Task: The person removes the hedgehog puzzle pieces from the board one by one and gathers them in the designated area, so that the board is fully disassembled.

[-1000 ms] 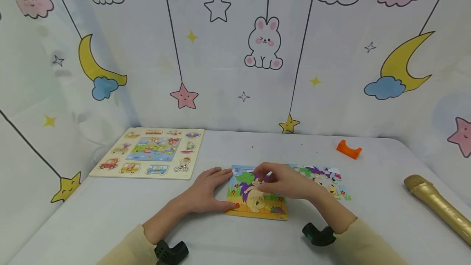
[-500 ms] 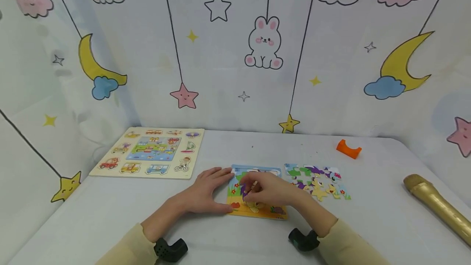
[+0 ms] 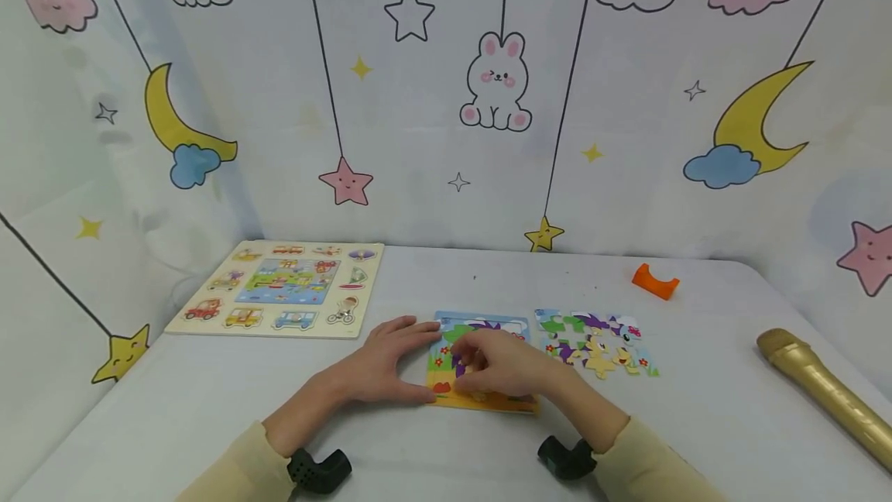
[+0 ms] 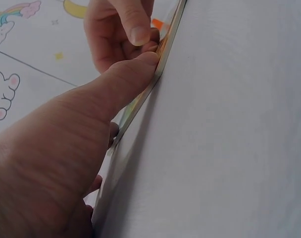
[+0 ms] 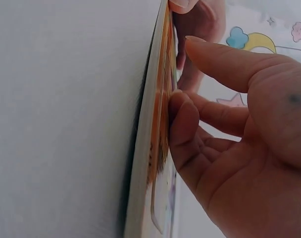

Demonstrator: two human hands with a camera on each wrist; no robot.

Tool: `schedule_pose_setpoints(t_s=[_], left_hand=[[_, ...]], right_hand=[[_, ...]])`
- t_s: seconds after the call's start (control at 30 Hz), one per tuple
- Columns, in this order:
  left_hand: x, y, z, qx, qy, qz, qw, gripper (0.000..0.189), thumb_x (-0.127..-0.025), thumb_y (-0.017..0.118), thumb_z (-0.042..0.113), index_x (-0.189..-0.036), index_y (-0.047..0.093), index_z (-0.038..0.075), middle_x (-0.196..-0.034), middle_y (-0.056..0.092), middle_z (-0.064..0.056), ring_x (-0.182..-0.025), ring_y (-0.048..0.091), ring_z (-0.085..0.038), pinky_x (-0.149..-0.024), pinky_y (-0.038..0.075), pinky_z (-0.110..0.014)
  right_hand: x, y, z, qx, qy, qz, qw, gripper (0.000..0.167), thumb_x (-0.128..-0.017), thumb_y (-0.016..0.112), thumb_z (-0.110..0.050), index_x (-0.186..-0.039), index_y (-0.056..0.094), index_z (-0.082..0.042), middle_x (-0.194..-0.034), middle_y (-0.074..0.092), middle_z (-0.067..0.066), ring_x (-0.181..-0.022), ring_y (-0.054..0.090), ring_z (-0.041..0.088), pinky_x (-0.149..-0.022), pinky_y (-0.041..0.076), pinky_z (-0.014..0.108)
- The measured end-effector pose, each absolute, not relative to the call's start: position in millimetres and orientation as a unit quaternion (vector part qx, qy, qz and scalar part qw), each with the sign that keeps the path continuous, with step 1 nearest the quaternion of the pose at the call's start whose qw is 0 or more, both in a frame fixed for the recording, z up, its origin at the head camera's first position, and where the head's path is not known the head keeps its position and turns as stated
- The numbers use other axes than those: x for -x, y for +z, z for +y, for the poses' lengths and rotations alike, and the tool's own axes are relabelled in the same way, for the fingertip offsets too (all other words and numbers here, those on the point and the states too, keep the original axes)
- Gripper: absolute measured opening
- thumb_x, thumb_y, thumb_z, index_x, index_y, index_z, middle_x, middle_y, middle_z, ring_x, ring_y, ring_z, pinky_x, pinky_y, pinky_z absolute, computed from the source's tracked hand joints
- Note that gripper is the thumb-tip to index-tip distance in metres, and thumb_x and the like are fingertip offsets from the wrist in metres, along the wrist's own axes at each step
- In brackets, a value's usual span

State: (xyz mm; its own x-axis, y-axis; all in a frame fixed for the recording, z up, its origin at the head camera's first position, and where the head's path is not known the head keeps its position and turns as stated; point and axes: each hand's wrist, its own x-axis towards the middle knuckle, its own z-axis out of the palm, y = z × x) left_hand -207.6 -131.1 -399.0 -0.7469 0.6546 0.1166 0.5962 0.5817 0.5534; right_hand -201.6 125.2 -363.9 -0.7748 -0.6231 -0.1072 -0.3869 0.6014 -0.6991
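Note:
A small jigsaw puzzle board (image 3: 488, 408) with an orange front edge lies flat on the table before me. My left hand (image 3: 383, 366) rests at its left side, fingers spread, with the thumb on the front left corner. Over the board's middle, my right hand (image 3: 505, 362) hides much of the picture. The right wrist view shows its fingertips (image 5: 182, 106) touching the puzzle surface and the thumb held apart, with no piece visible between them. Just right of the board lie several loose puzzle pieces (image 3: 598, 355) in purple, green and cream, partly grouped.
A larger cream vehicle puzzle board (image 3: 354, 316) sits at the back left. An orange curved piece (image 3: 655, 282) lies at the back right, and a gold microphone (image 3: 822, 386) near the right edge. A printed curtain (image 3: 432, 99) closes off the back.
My right hand has moved left and slightly toward me over the board, uncovering its back right part and the loose pieces. My left hand holds its place.

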Motion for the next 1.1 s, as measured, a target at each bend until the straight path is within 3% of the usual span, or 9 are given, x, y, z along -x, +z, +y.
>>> schedule_pose_setpoints(t_s=[0.5, 0.87, 1.1], left_hand=[[208, -400, -133, -0.352, 0.293, 0.887, 0.056, 0.085, -0.080, 0.079, 0.056, -0.150, 0.051, 0.017, -0.158, 0.040, 0.006, -0.150, 0.019, -0.032, -0.114, 0.018, -0.064], [209, -401, -133, -0.353, 0.294, 0.887, 0.053, 0.086, -0.080, 0.080, 0.054, -0.150, 0.051, 0.016, -0.158, 0.040, 0.005, -0.150, 0.019, -0.032, -0.115, 0.018, -0.064], [209, -401, -133, -0.348, 0.292, 0.889, 0.061, 0.086, -0.080, 0.079, 0.056, -0.151, 0.050, 0.018, -0.159, 0.039, 0.007, -0.150, 0.018, -0.031, -0.114, 0.017, -0.065]], right_hand=[[191, -363, 113, 0.265, -0.290, 0.908, 0.148, 0.048, -0.082, 0.086, -0.031, -0.116, 0.064, -0.005, -0.092, 0.057, -0.005, -0.085, 0.053, 0.015, -0.077, 0.050, 0.028], [190, -365, 113, 0.263, -0.335, 0.892, 0.151, 0.048, -0.082, 0.086, -0.016, -0.116, 0.053, -0.006, -0.098, 0.055, 0.001, -0.082, 0.055, 0.015, -0.071, 0.050, 0.026], [190, -364, 112, 0.271, -0.322, 0.895, 0.145, 0.064, -0.083, 0.086, -0.020, -0.135, 0.051, -0.004, -0.093, 0.057, -0.003, -0.080, 0.056, 0.012, -0.070, 0.050, 0.025]])
